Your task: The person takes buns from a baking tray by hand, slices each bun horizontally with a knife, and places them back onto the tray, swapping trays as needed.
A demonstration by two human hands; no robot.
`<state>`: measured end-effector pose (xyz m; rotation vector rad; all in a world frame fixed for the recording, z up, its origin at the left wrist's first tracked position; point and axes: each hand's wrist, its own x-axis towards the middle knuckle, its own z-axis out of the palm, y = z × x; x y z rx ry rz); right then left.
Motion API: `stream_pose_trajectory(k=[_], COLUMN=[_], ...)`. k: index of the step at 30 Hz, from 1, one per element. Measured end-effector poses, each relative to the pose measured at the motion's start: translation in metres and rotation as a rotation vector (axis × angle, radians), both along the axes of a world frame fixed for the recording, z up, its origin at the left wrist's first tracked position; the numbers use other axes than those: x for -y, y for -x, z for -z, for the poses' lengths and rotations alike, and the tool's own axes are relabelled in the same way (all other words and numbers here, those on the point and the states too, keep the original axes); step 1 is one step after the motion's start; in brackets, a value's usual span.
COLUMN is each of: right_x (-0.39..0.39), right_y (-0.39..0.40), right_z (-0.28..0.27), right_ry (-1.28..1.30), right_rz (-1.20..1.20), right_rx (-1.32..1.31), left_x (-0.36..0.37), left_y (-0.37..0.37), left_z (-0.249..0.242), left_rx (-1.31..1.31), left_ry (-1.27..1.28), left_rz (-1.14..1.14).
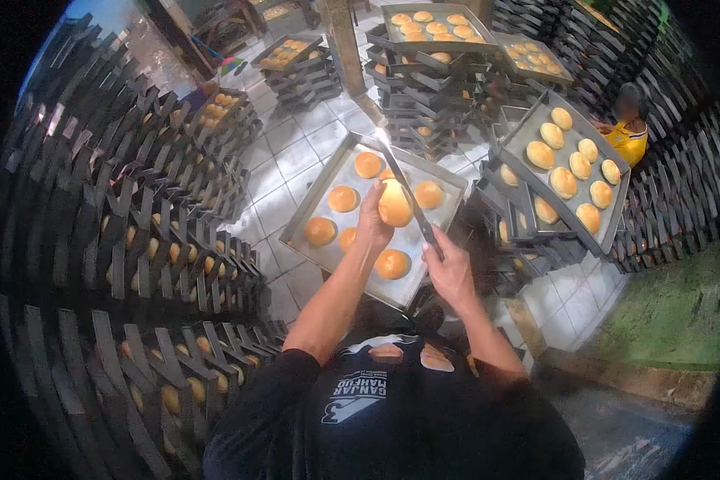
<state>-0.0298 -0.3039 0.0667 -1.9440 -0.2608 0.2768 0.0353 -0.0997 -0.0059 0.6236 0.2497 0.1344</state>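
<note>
My left hand (374, 222) is wrapped round a golden bun (395, 205), raised over a metal tray (302, 214) in front of me. In my right hand (450, 268) is the handle of a long knife (406, 186); its blade points away from me and lies along the right side of the held bun. Whether the blade has cut into the bun cannot be made out. Several other buns rest on the tray, among them one (392, 264) near its front edge and one (429, 194) to the right of the knife.
Another tray (504, 142) of buns tops a stack at the right. Tall stacks of dark trays (128, 264) line the left side. More bun trays (436, 50) stand beyond a post (343, 48). A person in yellow (628, 140) is at the far right.
</note>
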Motion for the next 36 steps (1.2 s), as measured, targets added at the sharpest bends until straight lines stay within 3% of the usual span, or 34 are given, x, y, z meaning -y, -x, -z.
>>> stream_pose_trajectory(k=[7,9,15,23,31,33,36], right_x=[0.021,0.016,0.024,0.011,-0.002,-0.006,0.004], right_y=[0.019,0.006,0.002,-0.017,-0.032,-0.026,-0.003], right_z=[0.020,0.013,-0.003,0.018,0.010,0.015,0.026], right_ry=[-0.057,-0.003,-0.014,-0.017,-0.104,-0.075,-0.059], right_rz=[-0.059,-0.034,-0.093,-0.101,-0.032,-0.050,-0.051], right_rx=[0.126,0.080,0.079,0.058,-0.168,-0.066,0.007], left_x=[-0.030,-0.012,-0.026,-0.004,0.002,0.010,-0.005], left_y=[0.003,0.004,-0.007,0.001,0.002,-0.001,-0.005], left_z=[-0.008,0.002,-0.001,0.005,-0.006,-0.004,-0.011], left_rx=[-0.066,-0.067,-0.026,-0.037,-0.061,-0.111,-0.091], left_ry=[0.035,-0.143,-0.173,-0.406,-0.116,-0.168,-0.174], left_rz=[0.031,0.076,0.031,0.258,0.125,-0.082,-0.147])
